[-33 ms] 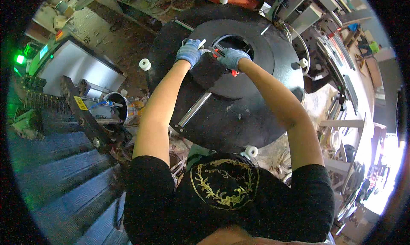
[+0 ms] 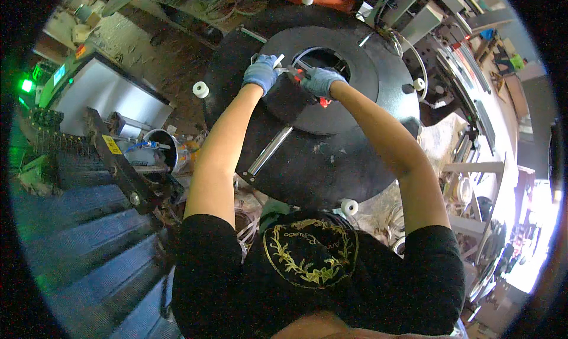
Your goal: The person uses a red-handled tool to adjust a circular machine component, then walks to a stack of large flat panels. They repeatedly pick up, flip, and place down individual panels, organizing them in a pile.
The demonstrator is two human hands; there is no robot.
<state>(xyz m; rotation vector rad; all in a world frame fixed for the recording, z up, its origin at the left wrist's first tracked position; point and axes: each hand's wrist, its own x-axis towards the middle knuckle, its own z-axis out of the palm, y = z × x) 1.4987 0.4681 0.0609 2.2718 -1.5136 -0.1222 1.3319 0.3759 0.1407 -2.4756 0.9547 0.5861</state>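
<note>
Both my hands wear blue gloves and meet over the centre of a big round black turntable (image 2: 319, 167). My left hand (image 2: 261, 74) is closed around a thin whitish strip (image 2: 279, 61), whose end pokes up past the fingers. Just to its right, my right hand (image 2: 321, 81) is closed on a red-handled hand tool (image 2: 324, 102); red shows on both sides of the glove. The tool's exact kind is hidden by the fingers. A greyish piece spans the small gap between the hands. Behind my right hand lies the turntable's round centre opening (image 2: 331, 60).
White rollers (image 2: 200, 90) stand around the turntable's rim. A shiny metal bar (image 2: 271, 151) is set in its surface. At the left are a black machine arm (image 2: 112, 152) and a grey panel (image 2: 109, 96). Blue ribbed plates (image 2: 83, 232) lie lower left; machine frames (image 2: 473, 96) stand at right.
</note>
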